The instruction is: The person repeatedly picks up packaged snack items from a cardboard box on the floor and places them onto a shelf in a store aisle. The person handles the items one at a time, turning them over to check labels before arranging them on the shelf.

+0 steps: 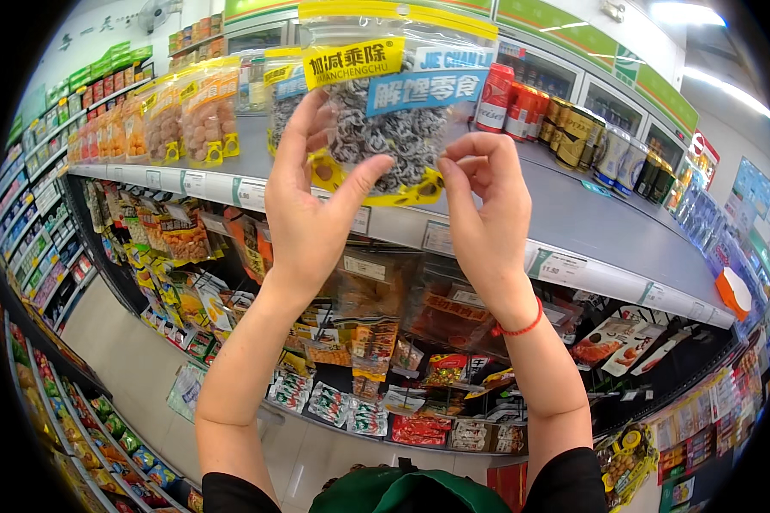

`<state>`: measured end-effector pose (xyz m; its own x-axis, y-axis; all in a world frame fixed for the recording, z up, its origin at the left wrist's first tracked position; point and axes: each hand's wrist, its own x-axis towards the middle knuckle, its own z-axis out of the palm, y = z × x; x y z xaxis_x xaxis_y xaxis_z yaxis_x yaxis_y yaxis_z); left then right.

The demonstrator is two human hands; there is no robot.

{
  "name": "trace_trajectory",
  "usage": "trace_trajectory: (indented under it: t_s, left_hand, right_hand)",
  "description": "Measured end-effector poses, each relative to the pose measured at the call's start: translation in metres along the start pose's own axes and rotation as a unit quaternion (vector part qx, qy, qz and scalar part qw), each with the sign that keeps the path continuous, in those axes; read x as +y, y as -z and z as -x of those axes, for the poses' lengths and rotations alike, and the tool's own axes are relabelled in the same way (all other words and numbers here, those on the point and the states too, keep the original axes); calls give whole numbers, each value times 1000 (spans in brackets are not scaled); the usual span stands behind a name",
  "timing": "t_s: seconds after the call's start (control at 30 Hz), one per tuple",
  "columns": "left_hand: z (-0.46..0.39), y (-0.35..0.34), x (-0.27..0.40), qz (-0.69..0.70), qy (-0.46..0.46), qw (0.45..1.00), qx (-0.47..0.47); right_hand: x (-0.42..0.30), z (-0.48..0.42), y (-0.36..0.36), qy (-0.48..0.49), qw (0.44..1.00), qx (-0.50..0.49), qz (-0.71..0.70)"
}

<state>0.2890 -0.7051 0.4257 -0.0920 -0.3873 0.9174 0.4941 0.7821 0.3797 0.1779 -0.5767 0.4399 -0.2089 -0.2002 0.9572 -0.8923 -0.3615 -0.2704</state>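
Upright above the shelf board (552, 205), I hold a clear snack pouch (385, 141) with yellow top and bottom bands, filled with dark, white-dusted dried pieces. It bears printed writing. My left hand (314, 199) grips its left side, thumb across the front and fingers partly hidden behind. The lower right corner is pinched between the thumb and fingers of my right hand (487, 199), whose wrist wears a red cord bracelet (520, 327). Another similar pouch (285, 96) stands just left of my left fingers, partly covered by the held one.
Left along the board stands a row of snack pouches (208, 115); right are red cans (495, 99) and gold cans (574, 134). Price labels (558, 265) line the front edge. Hanging snack packets (375, 349) fill the rack below. Snack shelves (102, 442) border the left aisle.
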Motion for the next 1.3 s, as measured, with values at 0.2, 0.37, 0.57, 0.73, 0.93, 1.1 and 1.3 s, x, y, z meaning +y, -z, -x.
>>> trace_trajectory:
  t_s: [0.2,0.37,0.57,0.73,0.93,1.1,1.3]
  left_hand:
    - [27,-30,24,105,43,993,-44]
    - [53,-56,40,138,50,984,-97]
    - [94,-93,52,197,89,966,-139]
    - [127,-130,59,240,93,947,-191]
    - [164,-173,79,262,118,926,-246]
    - [192,-210,103,292,129,903,-287]
    - [230,-259,135,339,151,862,-346]
  right_hand:
    - [-10,27,47,-21,999,28,13]
    - [-21,53,89,-49,997,44,35]
    - [-28,91,141,-96,991,59,66]
    - [-33,123,183,-137,979,84,124]
    - [-45,157,233,-172,960,123,183]
    - [-60,183,276,-192,938,158,240]
    - [-82,216,327,-220,904,206,302]
